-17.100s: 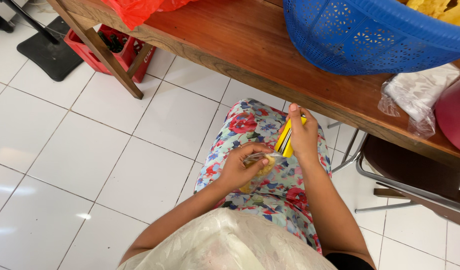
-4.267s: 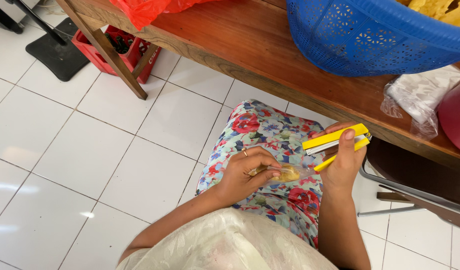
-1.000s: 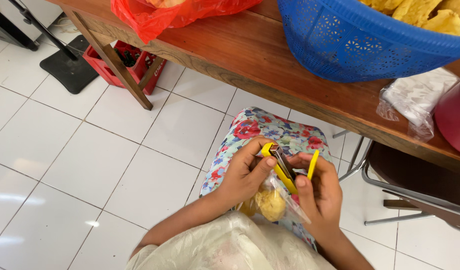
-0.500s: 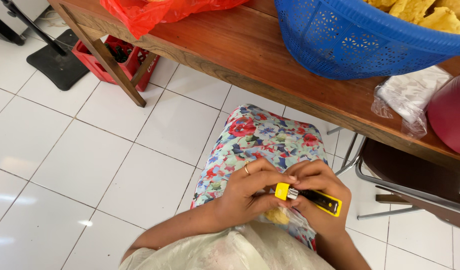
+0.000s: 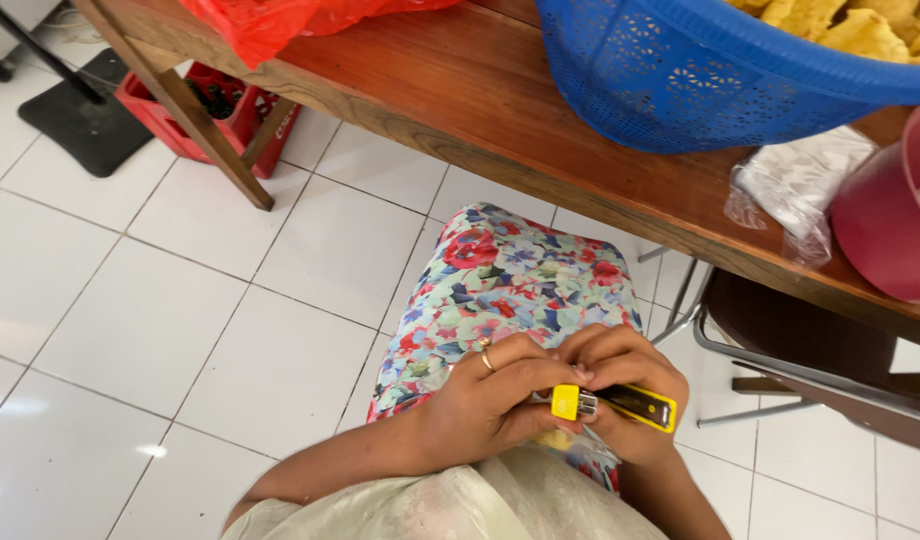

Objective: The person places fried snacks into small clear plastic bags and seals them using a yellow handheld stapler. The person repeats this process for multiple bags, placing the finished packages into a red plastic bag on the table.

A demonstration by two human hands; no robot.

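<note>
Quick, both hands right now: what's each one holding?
Left hand: closed around the front end of the small yellow stapler.
Right hand: closed on the same stapler's body, over the lap.

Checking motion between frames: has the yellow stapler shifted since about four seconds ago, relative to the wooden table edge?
Yes. The yellow stapler has dropped away from the wooden table edge, down toward the person's body over the floral-skirted lap, now level.

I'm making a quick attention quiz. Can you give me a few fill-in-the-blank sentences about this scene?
1. Both hands close on a ____ stapler.
2. The ring sits on the ____ hand.
3. The basket on the table is ____.
4. The crate on the floor is ____.

Missing words: yellow; left; blue; red
</note>
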